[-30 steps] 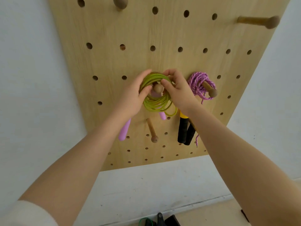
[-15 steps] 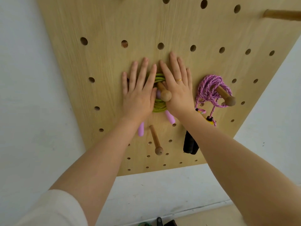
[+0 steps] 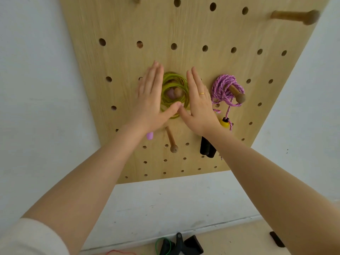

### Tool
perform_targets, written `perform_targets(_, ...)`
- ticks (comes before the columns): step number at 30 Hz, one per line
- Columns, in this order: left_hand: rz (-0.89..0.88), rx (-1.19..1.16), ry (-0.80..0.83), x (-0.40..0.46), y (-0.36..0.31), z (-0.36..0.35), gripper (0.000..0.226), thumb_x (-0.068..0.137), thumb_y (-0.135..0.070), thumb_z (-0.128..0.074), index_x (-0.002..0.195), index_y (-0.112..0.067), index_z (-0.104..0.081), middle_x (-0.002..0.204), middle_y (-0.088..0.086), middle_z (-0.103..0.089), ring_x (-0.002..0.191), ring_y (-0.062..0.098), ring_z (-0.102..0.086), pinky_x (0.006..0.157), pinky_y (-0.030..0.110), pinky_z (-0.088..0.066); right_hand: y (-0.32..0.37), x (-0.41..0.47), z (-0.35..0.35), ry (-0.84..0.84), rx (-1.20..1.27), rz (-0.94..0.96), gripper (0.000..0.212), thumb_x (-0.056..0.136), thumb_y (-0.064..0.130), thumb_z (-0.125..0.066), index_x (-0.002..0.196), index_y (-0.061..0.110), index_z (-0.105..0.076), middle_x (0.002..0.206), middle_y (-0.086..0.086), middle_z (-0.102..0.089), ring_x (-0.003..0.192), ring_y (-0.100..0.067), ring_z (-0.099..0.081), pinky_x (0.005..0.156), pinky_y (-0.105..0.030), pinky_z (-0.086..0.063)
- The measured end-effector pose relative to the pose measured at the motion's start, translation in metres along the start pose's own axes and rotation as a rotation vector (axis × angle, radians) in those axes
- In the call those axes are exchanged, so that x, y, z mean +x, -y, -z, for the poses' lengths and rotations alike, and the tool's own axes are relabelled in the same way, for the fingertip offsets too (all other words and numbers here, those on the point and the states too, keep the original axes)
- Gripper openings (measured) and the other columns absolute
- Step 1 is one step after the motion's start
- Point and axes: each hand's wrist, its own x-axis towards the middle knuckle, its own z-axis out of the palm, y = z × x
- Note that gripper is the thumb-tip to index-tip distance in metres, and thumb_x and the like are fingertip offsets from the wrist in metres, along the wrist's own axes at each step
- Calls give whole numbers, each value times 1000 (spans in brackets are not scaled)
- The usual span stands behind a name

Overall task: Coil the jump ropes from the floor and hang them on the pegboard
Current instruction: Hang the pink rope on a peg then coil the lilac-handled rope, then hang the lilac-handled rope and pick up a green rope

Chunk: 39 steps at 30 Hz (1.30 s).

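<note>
A coiled yellow-green jump rope (image 3: 181, 85) hangs on a wooden peg (image 3: 177, 92) in the middle of the wooden pegboard (image 3: 202, 30); a lilac handle tip (image 3: 150, 135) shows below my left wrist. My left hand (image 3: 150, 100) and my right hand (image 3: 197, 102) flank the coil with fingers straight, thumbs meeting under it, holding nothing. To the right a pink braided rope (image 3: 223, 89) hangs coiled on another peg (image 3: 238, 94), its black handles (image 3: 207, 149) dangling.
A bare peg (image 3: 172, 140) juts out below the green coil and a long one (image 3: 296, 16) sits at the upper right. On the floor by the white wall lie black handles (image 3: 181, 244), a green cord (image 3: 158, 245) and a red cord (image 3: 119, 252).
My hands held the green coil over the peg, then pressed it flat to the board. Now they have lifted apart to either side, uncovering the coil.
</note>
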Motion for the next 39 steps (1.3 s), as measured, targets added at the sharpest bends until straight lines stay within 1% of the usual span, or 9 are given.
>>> perform_targets(4, -9, 22, 20, -19, -9, 4, 90, 81, -61, -34, 149, -7, -6, 158, 13, 0, 145, 26, 0, 117, 44, -5, -6, -16, 5, 0, -8, -36, 74, 93, 33, -50, 149, 9, -8, 158, -10, -4, 145, -23, -8, 115, -38, -11)
perform_targets(8, 23, 31, -39, -51, -13, -5, 83, 84, -46, -45, 147, -2, -15, 155, 18, -11, 143, 32, -11, 114, 45, -15, -14, -41, 4, -29, 84, -111, 68, 95, 31, -49, 147, 6, -14, 156, -12, -12, 142, -22, -16, 109, -26, -15)
perform_targets(12, 34, 84, -134, -97, -28, -31, 62, 79, -20, -52, 135, 2, -39, 140, 21, -40, 128, 33, -40, 102, 39, -31, -30, -85, 2, 41, 101, -107, 47, 92, 15, -47, 137, 6, -36, 141, -11, -38, 122, -24, -43, 97, -34, -38)
perform_targets(17, 115, 97, 66, -173, -61, -87, 53, 75, -5, -54, 127, -2, -46, 128, 17, -49, 115, 30, -45, 94, 42, -38, -73, -166, -10, 470, 158, -161, 28, 94, 11, -43, 121, 9, -52, 129, -4, -46, 107, -21, -54, 88, -34, -46)
perform_targets(20, 333, 85, 271, -221, -88, -125, 49, 80, -8, -54, 128, 1, -47, 134, 20, -45, 120, 39, -43, 95, 50, -39, -106, -219, -13, 756, 170, -195, 26, 94, 12, -45, 118, 11, -54, 129, -3, -46, 107, -24, -54, 90, -37, -45)
perform_targets(24, 631, 96, 509, -282, -120, -180, 52, 86, -11, -54, 136, -5, -40, 147, 12, -31, 133, 32, -28, 103, 42, -27, -154, -289, -20, 1048, 196, -250, 26, 95, 14, -43, 117, 13, -56, 125, -4, -51, 108, -22, -53, 94, -30, -41)
perform_targets(30, 894, 93, 734, -385, -129, -257, 44, 81, -15, -57, 124, -9, -51, 132, 13, -45, 122, 33, -38, 100, 40, -33, -204, -408, -76, 1297, 135, -363, 28, 95, 15, -40, 116, 13, -58, 123, -7, -52, 109, -26, -52, 94, -34, -41)
perform_targets(35, 1069, 15, 759, -467, -94, -324, 34, 79, -26, -52, 110, -15, -60, 117, 5, -56, 114, 30, -45, 98, 38, -34, -232, -500, -161, 1405, 44, -420, 31, 96, 18, -37, 121, 16, -55, 127, -7, -48, 113, -27, -49, 98, -40, -41)
perform_targets(39, 1184, -78, 765, -540, -67, -401, 27, 84, -13, -57, 109, -4, -61, 114, 15, -57, 108, 35, -52, 92, 42, -39, -260, -594, -243, 1517, 57, -523, 32, 97, 15, -36, 123, 12, -53, 129, -9, -46, 113, -29, -50, 96, -38, -43)
